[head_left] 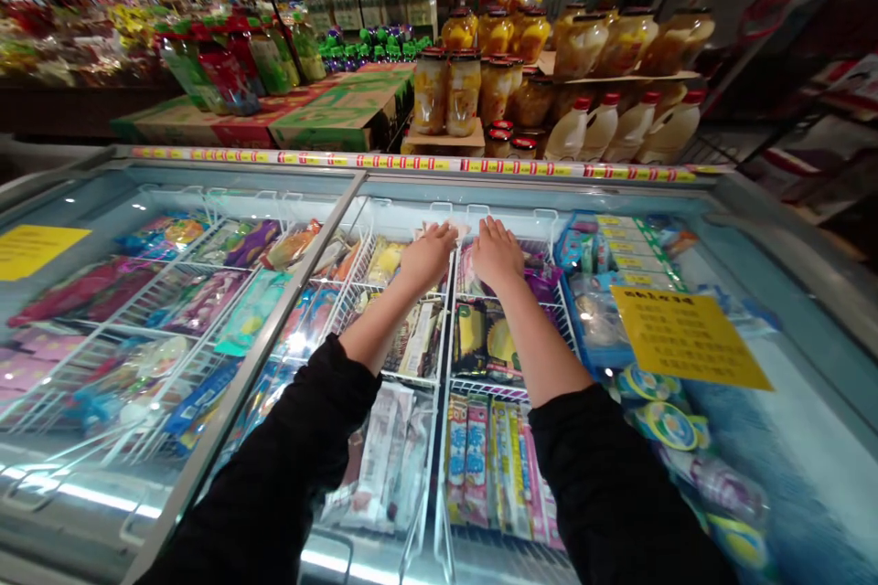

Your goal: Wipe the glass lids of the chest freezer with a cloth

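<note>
Both arms, in black sleeves, reach forward over the glass top of a chest freezer [816, 439]. My left hand [429, 256] is stretched out flat with nothing in it. Close beside it on the right, my right hand [497, 251] lies flat too, its fingers pointing away from me. The palms seem to rest on the glass, though their undersides are hidden. Beneath them, white wire baskets [443, 381] hold wrapped ice creams. Dark packs with yellow pictures [470, 338] show below my right hand, and narrow colourful ice pop packs [476, 452] lie nearer.
A metal lid edge [274, 329] crosses the freezer left of my arms. Yellow notices [690, 338] are on the glass. Price labels [412, 163] line the back rim. Behind stand fruit jars [430, 91], red-capped jugs [569, 130] and cartons [343, 101] with bottles.
</note>
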The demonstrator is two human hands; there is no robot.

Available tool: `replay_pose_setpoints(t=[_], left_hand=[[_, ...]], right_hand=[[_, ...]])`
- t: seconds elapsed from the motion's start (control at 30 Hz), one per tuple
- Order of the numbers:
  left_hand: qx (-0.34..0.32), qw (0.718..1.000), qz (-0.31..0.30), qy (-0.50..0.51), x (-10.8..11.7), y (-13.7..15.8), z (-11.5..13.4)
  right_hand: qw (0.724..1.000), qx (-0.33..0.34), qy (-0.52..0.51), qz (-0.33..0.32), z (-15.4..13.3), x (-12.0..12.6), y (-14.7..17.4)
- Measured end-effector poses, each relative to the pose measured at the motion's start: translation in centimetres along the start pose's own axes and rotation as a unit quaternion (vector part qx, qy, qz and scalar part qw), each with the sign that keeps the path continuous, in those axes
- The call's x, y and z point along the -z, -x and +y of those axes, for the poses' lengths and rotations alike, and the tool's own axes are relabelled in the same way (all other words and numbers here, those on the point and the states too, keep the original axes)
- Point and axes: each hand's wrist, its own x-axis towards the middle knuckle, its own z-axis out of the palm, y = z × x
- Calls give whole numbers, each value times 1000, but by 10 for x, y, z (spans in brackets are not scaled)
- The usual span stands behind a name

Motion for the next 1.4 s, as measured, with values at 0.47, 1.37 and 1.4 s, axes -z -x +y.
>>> replay_pose_setpoints(t=[0.47, 1.37, 1.4], left_hand=[[7, 999, 0, -32, 1, -46, -19], [-65, 998, 12, -10, -15, -60, -10], [-69, 998, 8, -9, -15, -70, -11]], right_hand=[[1000, 15, -4, 10, 0, -2, 1], [1000, 29, -4, 8, 1, -2, -2], [1000, 29, -2, 6, 0, -2, -2]])
